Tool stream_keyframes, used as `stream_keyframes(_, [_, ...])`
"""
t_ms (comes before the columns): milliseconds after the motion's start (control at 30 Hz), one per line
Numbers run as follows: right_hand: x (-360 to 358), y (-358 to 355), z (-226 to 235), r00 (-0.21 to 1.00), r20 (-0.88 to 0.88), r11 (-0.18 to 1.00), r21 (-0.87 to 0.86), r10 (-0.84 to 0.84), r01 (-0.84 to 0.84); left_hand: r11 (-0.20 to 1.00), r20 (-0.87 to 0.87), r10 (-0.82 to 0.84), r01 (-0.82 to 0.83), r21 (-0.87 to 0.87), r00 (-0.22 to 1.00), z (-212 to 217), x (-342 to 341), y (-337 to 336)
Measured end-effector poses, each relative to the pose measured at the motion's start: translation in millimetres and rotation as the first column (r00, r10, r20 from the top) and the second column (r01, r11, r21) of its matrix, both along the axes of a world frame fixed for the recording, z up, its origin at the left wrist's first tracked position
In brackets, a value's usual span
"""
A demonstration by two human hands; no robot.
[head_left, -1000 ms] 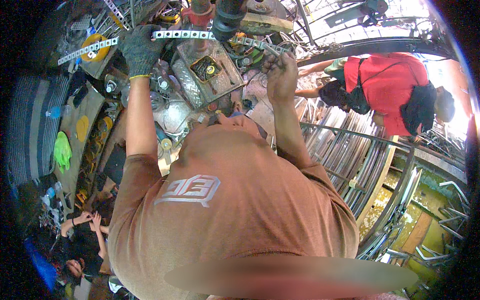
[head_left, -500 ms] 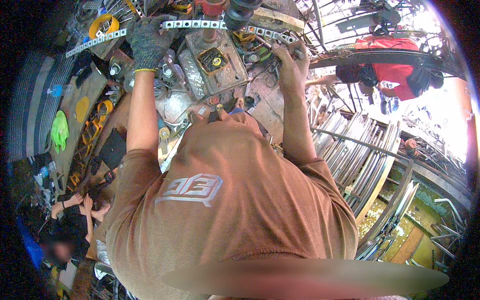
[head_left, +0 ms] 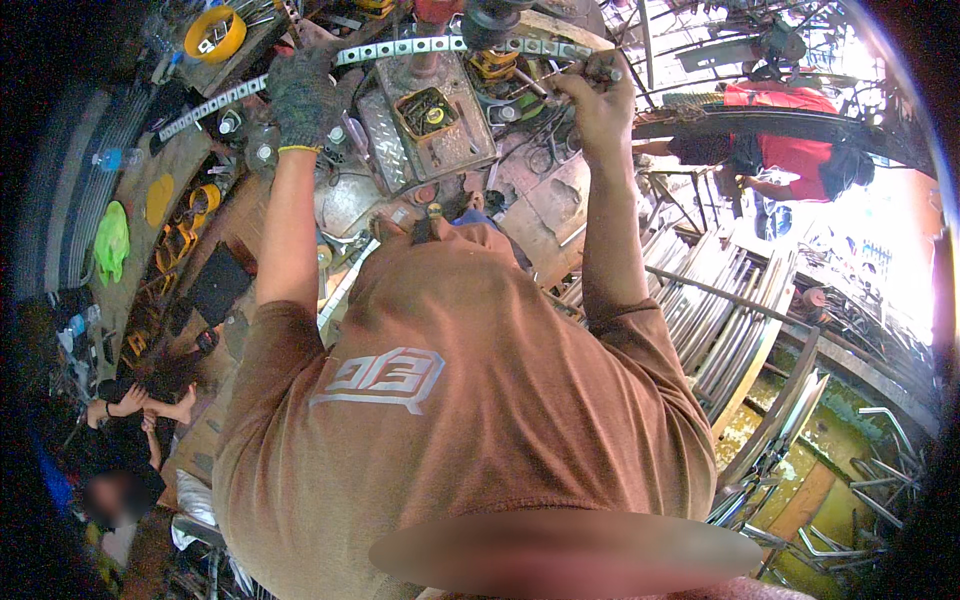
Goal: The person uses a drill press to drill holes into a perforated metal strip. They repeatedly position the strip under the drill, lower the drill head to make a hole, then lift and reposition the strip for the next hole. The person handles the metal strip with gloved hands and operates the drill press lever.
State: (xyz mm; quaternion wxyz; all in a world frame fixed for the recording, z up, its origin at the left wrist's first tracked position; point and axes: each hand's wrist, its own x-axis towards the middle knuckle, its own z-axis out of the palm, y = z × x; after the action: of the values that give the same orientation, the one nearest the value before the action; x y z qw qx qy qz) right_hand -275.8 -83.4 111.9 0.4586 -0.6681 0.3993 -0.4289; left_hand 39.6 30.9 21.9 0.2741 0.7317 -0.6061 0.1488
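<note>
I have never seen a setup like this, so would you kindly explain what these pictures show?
There is no robot here: a person is working with two hands. The view comes from the left of two wide cameras worn on the head, looking down, so the brown shirt fills the middle and straight edges bend near the rim.

The left hand, in a dark glove, grips a long metal strip with a row of holes. The bare right hand is curled near the strip's right end; what its fingers hold is too small to tell.

Between the hands sits a metal block with small pieces in its hollow. A yellow ring lies at the upper left, and metal rods are stacked on the right.
</note>
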Motion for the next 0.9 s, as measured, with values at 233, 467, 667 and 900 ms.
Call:
stream_keyframes(233, [-4,-10,10,0.989,-0.133,0.995,-0.073,0.065,-0.075,0.981,-0.017,0.114,-0.11,0.161,0.993,-6,-9,3])
stream_keyframes(467, [-15,-36,3,0.959,-0.211,0.966,-0.136,0.188,-0.219,0.986,-0.143,0.152,-0.141,0.084,0.978,-18,-22,6])
stream_keyframes(667, [-26,-44,5,0.886,-0.463,0.878,-0.414,0.025,-0.241,0.962,-0.16,0.245,-0.219,0.165,0.956,-25,-35,7])
stream_keyframes(900, [-20,-46,25,0.896,-0.42,0.903,-0.314,0.143,-0.292,0.957,-0.149,0.288,-0.291,0.004,0.946,-28,-51,16])
